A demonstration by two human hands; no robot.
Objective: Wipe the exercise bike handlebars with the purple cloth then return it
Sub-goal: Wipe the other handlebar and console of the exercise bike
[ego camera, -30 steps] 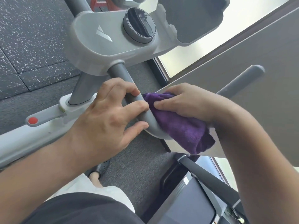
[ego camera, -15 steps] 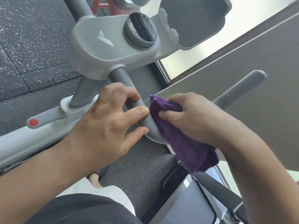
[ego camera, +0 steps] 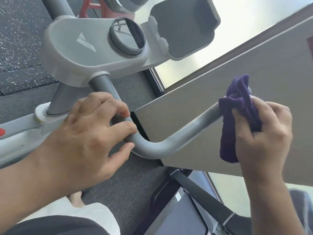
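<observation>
While the left hand [ego camera: 88,138] curls over the near bend of the grey handlebar [ego camera: 169,143], its fingers [ego camera: 118,109] wrapped loosely around the tube just below the console, the right hand [ego camera: 264,133] clasps the purple cloth [ego camera: 237,116] farther out along the same bar. The cloth is bunched around the straight outer section of the handlebar, near its tip; the right fingers are pressed together over the fabric, thumb toward the camera, and a loose fold hangs below the bar. Between the two hands the U-shaped bend of the tube is bare. The light-grey console [ego camera: 81,53] carries a round dark-faced dial [ego camera: 127,38] and, beside it, a grey device holder [ego camera: 184,26]. A white frame beam with a red button [ego camera: 2,132] runs to the lower left. Speckled black rubber flooring [ego camera: 17,31] and grey carpet [ego camera: 125,184] lie beneath. Motion blur softens the right hand and cloth.
</observation>
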